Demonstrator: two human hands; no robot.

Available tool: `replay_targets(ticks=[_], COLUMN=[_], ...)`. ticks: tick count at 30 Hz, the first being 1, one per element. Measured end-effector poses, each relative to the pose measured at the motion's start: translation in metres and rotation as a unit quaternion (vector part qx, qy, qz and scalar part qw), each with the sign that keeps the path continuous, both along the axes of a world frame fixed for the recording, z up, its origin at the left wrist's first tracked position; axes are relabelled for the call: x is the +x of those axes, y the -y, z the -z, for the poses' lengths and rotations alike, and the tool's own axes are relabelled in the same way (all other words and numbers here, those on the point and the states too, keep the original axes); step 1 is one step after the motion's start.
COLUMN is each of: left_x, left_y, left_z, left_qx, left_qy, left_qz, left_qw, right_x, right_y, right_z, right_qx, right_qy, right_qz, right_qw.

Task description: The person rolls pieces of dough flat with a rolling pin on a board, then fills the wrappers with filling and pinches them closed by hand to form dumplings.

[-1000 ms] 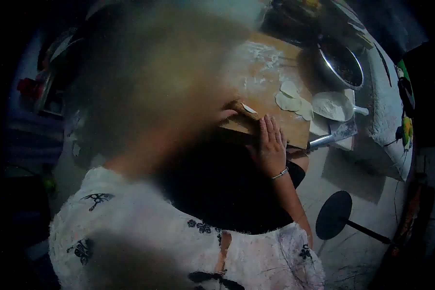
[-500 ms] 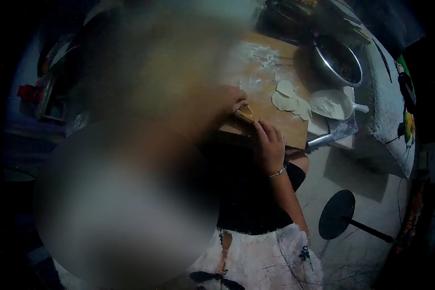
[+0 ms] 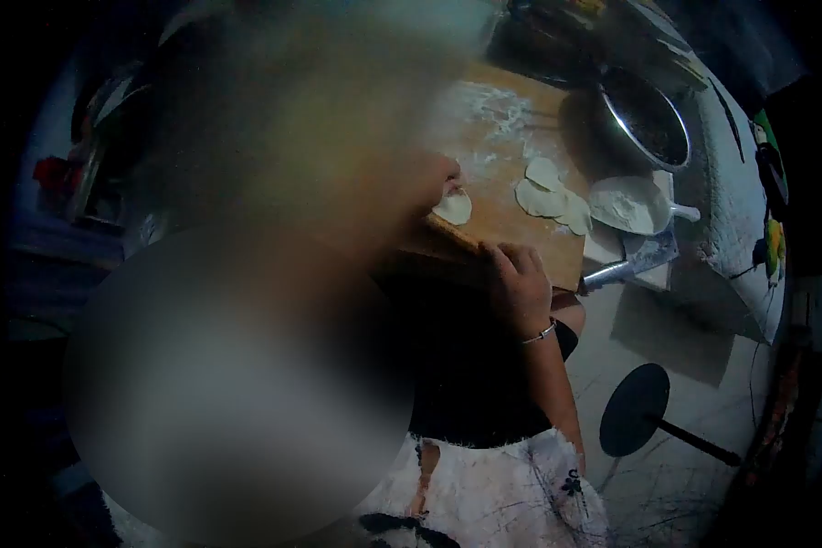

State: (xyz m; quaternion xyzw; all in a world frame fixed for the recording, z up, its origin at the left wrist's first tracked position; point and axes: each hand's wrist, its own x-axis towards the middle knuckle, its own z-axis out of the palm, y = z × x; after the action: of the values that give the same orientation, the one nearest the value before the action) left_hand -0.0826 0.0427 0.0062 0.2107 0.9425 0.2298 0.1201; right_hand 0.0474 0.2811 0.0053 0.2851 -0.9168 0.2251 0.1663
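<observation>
My right hand (image 3: pixel 522 285), with a bracelet at the wrist, is closed round the near end of a thin wooden rolling pin (image 3: pixel 457 234). The pin lies at the front edge of a wooden board (image 3: pixel 493 155). My left hand (image 3: pixel 440 175) pinches the far edge of a round dough wrapper (image 3: pixel 453 207), which lies on the board just beyond the pin. A blur covers part of the left hand and its forearm. Several flat dough wrappers (image 3: pixel 550 196) overlap on the board to the right.
Loose flour (image 3: pixel 498 105) dusts the board's far part. Right of it are a white scoop of flour (image 3: pixel 626 208), a cleaver (image 3: pixel 628 263) and a metal bowl (image 3: pixel 647 123) with dark contents. A round black stand base (image 3: pixel 636 409) is on the floor. Blur hides much of the left.
The rolling pin has drawn back off the wrapper toward the board's front edge, with my right hand moving slightly nearer and right. More of the round wrapper now shows.
</observation>
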Motion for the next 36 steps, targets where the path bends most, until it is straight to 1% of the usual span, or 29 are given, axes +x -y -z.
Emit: replay_targets(ticks=[2, 3, 5, 6, 8, 9, 11, 12, 13, 14, 15, 17, 18, 19, 20, 21, 22, 23, 25, 26, 28, 29, 30, 31, 32, 33, 34, 35, 36], left_x=[-0.006, -0.003, 0.002, 0.004, 0.007, 0.006, 0.006, 0.005, 0.007, 0.008, 0.010, 0.013, 0.018, 0.022, 0.027, 0.032, 0.041, 0.045, 0.053, 0.062, 0.070, 0.071, 0.068, 0.067, 0.067, 0.070, 0.077, 0.077, 0.074], left_y=[0.006, 0.009, 0.018, 0.019, 0.023, 0.027, 0.035, 0.038, 0.038, 0.038, 0.039, 0.039, 0.037, 0.036, 0.036, 0.035, 0.027, 0.023, 0.016, 0.006, -0.005, -0.010, -0.012, -0.010, -0.005, 0.001, 0.006, 0.010, 0.015], left_z=[0.001, -0.003, -0.011, -0.018, -0.028, -0.023, -0.011, -0.006, -0.007, -0.007, -0.005, 0.002, 0.001, -0.001, -0.003, -0.006, -0.022, -0.022, -0.024, -0.019, -0.016, -0.012, -0.008, -0.010, -0.014, -0.022, -0.047, -0.043, -0.035], left_qx=[-0.024, -0.024, -0.003, -0.003, -0.035, -0.035, -0.011, -0.010, 0.004, 0.018, 0.019, 0.133, 0.149, 0.150, 0.100, 0.049, 0.000, 0.000, 0.029, 0.045, 0.062, 0.080, 0.055, 0.055, 0.133, 0.208, 0.156, 0.155, 0.147], left_qy=[-0.018, -0.018, -0.027, -0.028, 0.051, 0.051, 0.016, 0.015, -0.018, -0.052, -0.053, -0.163, -0.099, -0.100, -0.123, -0.145, -0.160, -0.161, -0.178, -0.193, -0.213, -0.230, -0.286, -0.286, -0.278, -0.268, -0.261, -0.262, -0.288], left_qz=[-0.019, -0.020, -0.067, -0.067, -0.092, -0.093, -0.096, -0.097, -0.077, -0.058, -0.057, 0.011, 0.005, 0.004, 0.019, 0.035, 0.013, 0.013, 0.026, 0.006, 0.024, 0.043, 0.065, 0.066, 0.072, 0.079, 0.059, 0.060, 0.023], left_qw=[0.999, 0.999, 0.997, 0.997, 0.994, 0.994, 0.995, 0.995, 0.997, 0.997, 0.997, 0.977, 0.984, 0.984, 0.987, 0.988, 0.987, 0.987, 0.983, 0.980, 0.975, 0.969, 0.954, 0.954, 0.948, 0.938, 0.951, 0.951, 0.946], right_x=[0.004, 0.006, 0.010, 0.010, 0.013, 0.016, 0.021, 0.024, 0.025, 0.025, 0.025, 0.030, 0.033, 0.035, 0.036, 0.037, 0.038, 0.038, 0.038, 0.034, 0.027, 0.024, 0.020, 0.016, 0.010, 0.003, -0.001, -0.003, -0.005], right_y=[-0.004, -0.006, -0.012, -0.015, -0.023, -0.030, -0.041, -0.048, -0.055, -0.062, -0.070, -0.079, -0.082, -0.085, -0.089, -0.094, -0.098, -0.101, -0.100, -0.098, -0.073, -0.067, -0.061, -0.053, -0.044, -0.031, -0.021, -0.015, -0.009], right_z=[0.000, -0.004, -0.004, -0.005, -0.009, -0.015, -0.021, -0.019, -0.018, -0.015, -0.011, -0.012, -0.016, -0.019, -0.022, -0.023, -0.025, -0.024, -0.025, -0.022, -0.035, -0.031, -0.023, -0.020, -0.017, -0.016, -0.015, -0.012, -0.009], right_qx=[-0.003, 0.003, 0.009, -0.015, -0.038, -0.045, -0.052, -0.082, -0.110, -0.109, -0.125, -0.140, -0.192, -0.243, -0.243, -0.264, -0.285, -0.286, -0.368, -0.366, -0.392, -0.393, -0.290, -0.180, -0.182, -0.147, -0.107, -0.108, -0.081], right_qy=[0.004, 0.011, 0.018, 0.027, 0.034, 0.045, 0.054, 0.102, 0.150, 0.148, 0.159, 0.170, 0.248, 0.322, 0.320, 0.347, 0.374, 0.373, 0.423, 0.422, 0.457, 0.456, 0.391, 0.320, 0.320, 0.226, 0.127, 0.126, 0.101], right_qz=[-0.018, -0.011, -0.006, 0.009, 0.021, 0.034, 0.045, 0.061, 0.078, 0.078, 0.065, 0.052, 0.083, 0.113, 0.112, 0.133, 0.155, 0.155, 0.167, 0.168, 0.205, 0.205, 0.201, 0.192, 0.191, 0.129, 0.065, 0.065, 0.046], right_qw=[1.000, 1.000, 1.000, 0.999, 0.998, 0.997, 0.996, 0.990, 0.979, 0.980, 0.977, 0.974, 0.946, 0.908, 0.909, 0.890, 0.869, 0.869, 0.811, 0.812, 0.771, 0.772, 0.850, 0.910, 0.910, 0.954, 0.984, 0.984, 0.990])
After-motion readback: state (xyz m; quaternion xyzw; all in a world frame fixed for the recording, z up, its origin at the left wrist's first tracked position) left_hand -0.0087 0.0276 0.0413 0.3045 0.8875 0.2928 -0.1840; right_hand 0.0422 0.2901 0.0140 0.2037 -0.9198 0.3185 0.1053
